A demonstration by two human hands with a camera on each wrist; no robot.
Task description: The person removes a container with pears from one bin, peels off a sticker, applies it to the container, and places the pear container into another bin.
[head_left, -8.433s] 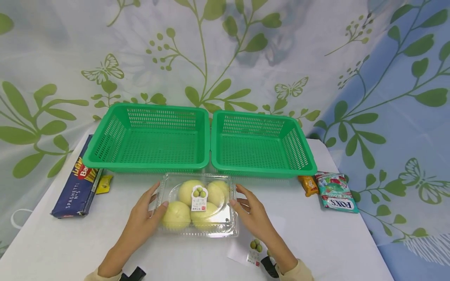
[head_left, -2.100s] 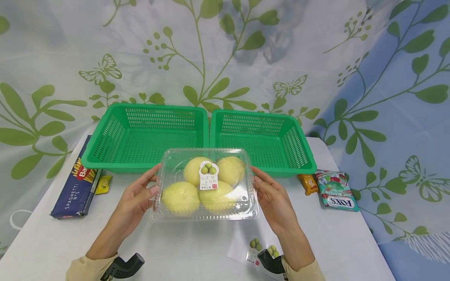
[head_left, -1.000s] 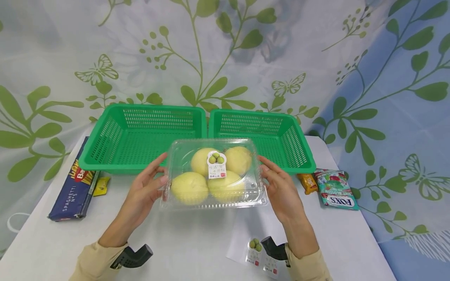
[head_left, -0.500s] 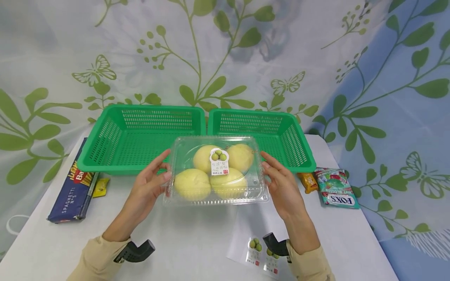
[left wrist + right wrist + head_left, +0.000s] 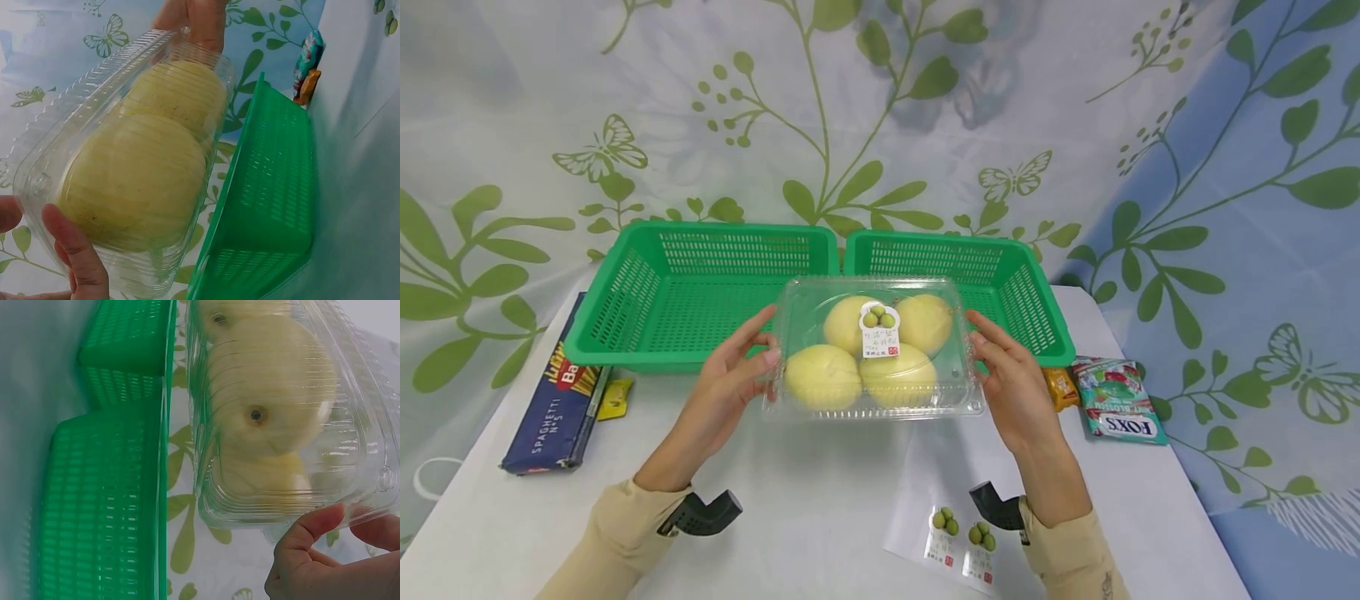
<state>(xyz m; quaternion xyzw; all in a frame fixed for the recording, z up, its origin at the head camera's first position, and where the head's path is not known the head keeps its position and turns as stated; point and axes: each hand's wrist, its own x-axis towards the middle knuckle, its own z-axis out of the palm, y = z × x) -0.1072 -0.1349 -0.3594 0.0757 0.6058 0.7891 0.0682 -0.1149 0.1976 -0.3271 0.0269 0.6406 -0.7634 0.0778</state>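
A clear plastic clamshell box (image 5: 958,367) of pale yellow pears (image 5: 822,377) is held in the air in front of the green baskets. On its lid is a white label (image 5: 880,329) with a picture of green fruit. My left hand (image 5: 726,387) grips the box's left end, and its thumb and fingertips (image 5: 75,247) show at the rim in the left wrist view. At the opposite end my right hand (image 5: 1018,392) pinches the rim between thumb and finger, as the right wrist view shows. The pears' undersides (image 5: 269,387) show through the tilted box there.
Two green baskets, left (image 5: 700,364) and right (image 5: 1052,333), stand side by side behind the box. A blue spaghetti box (image 5: 550,417) and small yellow packet (image 5: 615,400) lie left. An orange packet (image 5: 1062,389) and teal FOX'S bag (image 5: 1120,400) lie right. A label sheet (image 5: 917,508) lies in front.
From the table, the box has been lifted by both hands. It has since moved forward and slightly right, now overlapping the baskets' front edges in the head view. Both hands keep their hold.
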